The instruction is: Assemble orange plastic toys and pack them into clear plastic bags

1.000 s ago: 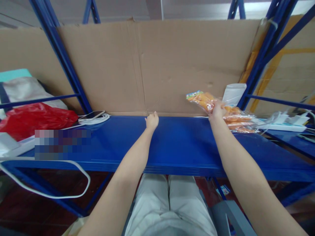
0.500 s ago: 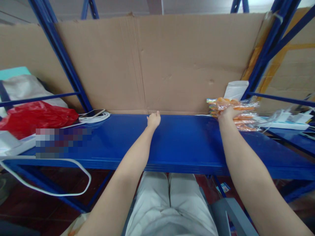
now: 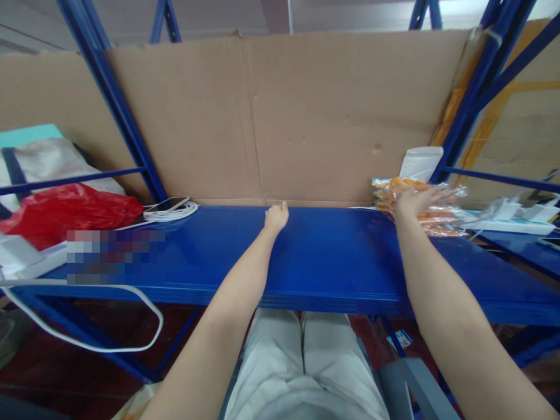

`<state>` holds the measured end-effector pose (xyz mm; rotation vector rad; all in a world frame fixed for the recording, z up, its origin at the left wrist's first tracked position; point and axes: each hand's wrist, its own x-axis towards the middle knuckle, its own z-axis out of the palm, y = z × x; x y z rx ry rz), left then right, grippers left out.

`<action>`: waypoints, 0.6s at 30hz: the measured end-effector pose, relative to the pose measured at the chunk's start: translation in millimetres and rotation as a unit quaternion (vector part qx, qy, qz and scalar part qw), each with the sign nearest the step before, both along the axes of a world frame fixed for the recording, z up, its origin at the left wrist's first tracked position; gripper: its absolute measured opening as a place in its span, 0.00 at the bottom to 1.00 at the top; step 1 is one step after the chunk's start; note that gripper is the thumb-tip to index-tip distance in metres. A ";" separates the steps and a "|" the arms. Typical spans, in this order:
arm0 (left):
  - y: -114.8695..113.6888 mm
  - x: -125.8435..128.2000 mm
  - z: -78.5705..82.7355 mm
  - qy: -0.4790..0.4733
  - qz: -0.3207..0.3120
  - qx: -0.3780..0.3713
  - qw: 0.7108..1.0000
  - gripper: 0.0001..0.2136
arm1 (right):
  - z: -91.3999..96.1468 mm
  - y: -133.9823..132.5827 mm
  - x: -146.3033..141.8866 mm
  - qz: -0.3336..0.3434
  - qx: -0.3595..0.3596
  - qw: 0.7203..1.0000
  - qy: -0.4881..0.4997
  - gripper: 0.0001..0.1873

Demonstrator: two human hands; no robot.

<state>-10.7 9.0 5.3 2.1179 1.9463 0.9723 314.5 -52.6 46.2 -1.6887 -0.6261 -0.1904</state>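
Note:
A stack of clear packets with orange snacks (image 3: 437, 217) lies at the right of the blue metal shelf (image 3: 332, 256), against the cardboard backing. My right hand (image 3: 415, 200) rests on top of the stack with its fingers stretched out flat, slightly blurred. My left hand (image 3: 276, 217) sits at the back middle of the shelf near the cardboard's lower edge, its fingers curled under with nothing seen in them.
A phone (image 3: 168, 204) and coiled white cable (image 3: 172, 212) lie at the back left, beside a red plastic bag (image 3: 65, 211). A white packet (image 3: 420, 163) leans behind the snacks. A white power strip (image 3: 503, 221) lies to the right. Blue rack posts (image 3: 114, 105) frame the shelf.
My right hand carried a snack packet to the right, laid it on the stack and flattened out on top. My left hand has barely moved.

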 end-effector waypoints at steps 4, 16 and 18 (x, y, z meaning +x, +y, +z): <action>-0.8 0.4 0.5 0.007 0.001 -0.002 1.000 0.25 | -9.0 -2.9 -18.8 0.036 -0.030 0.978 -0.201 0.35; -5.2 2.7 0.1 0.007 -0.004 -0.002 1.000 0.25 | -20.7 5.1 -10.2 0.070 -0.195 0.945 -0.253 0.28; -5.5 3.1 0.1 0.007 -0.008 -0.001 1.000 0.25 | -16.7 3.0 -7.1 0.082 -0.211 0.939 -0.259 0.28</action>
